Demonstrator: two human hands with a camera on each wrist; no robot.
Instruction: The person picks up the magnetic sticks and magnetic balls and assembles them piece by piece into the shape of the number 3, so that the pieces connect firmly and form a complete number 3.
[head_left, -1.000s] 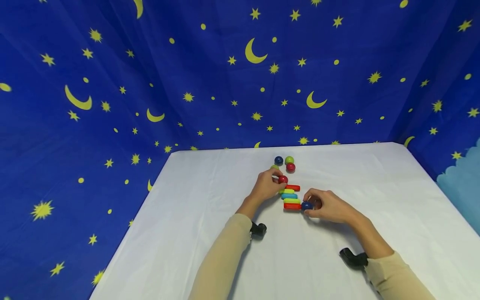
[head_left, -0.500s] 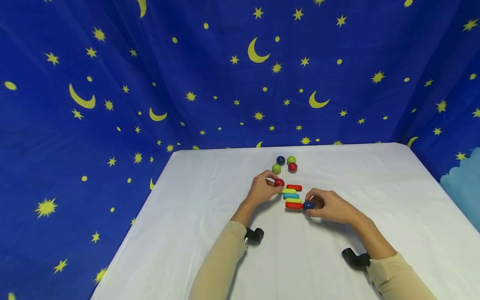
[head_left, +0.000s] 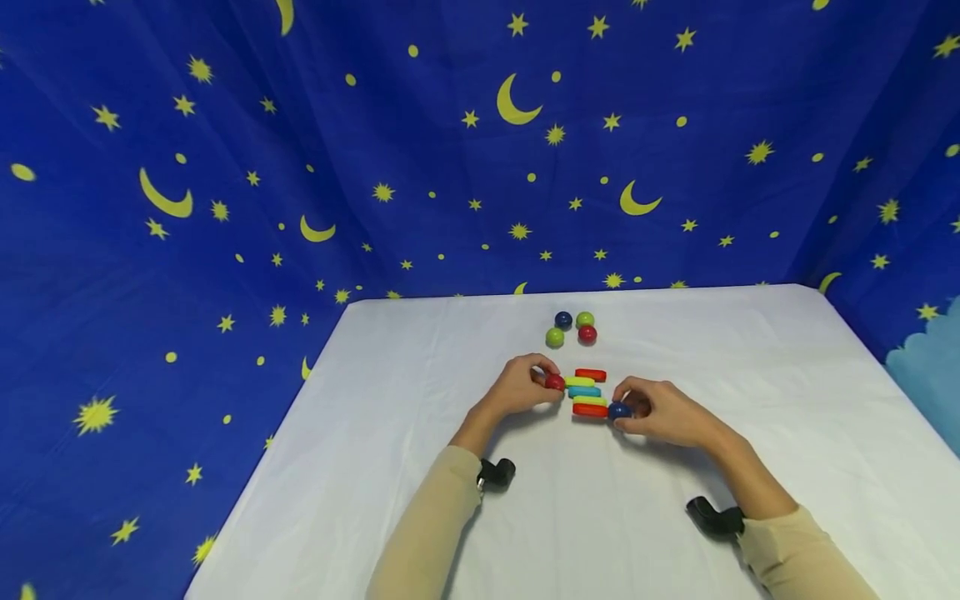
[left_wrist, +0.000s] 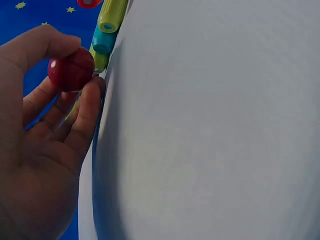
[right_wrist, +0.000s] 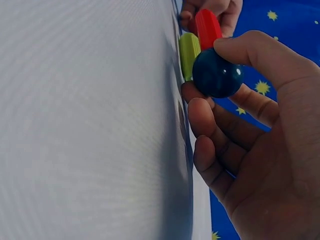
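Note:
In the head view my left hand pinches a red ball at the left end of a yellow-green bar. My right hand pinches a dark blue ball at the right end of the nearest red bar. Between those two bars lie a light blue bar and another yellow-green bar. Behind the row is a second red bar. The left wrist view has thumb and fingertips around the red ball; the right wrist view has them around the blue ball.
Beyond the bars, a loose group holds a blue ball, a red ball and two green balls. They lie on a white-covered table. A blue curtain with yellow moons and stars hangs behind it.
My left hand has brought the red ball nearer to me and slightly left, from beside the far red bar to the end of the yellow-green bar. The right hand keeps its place.

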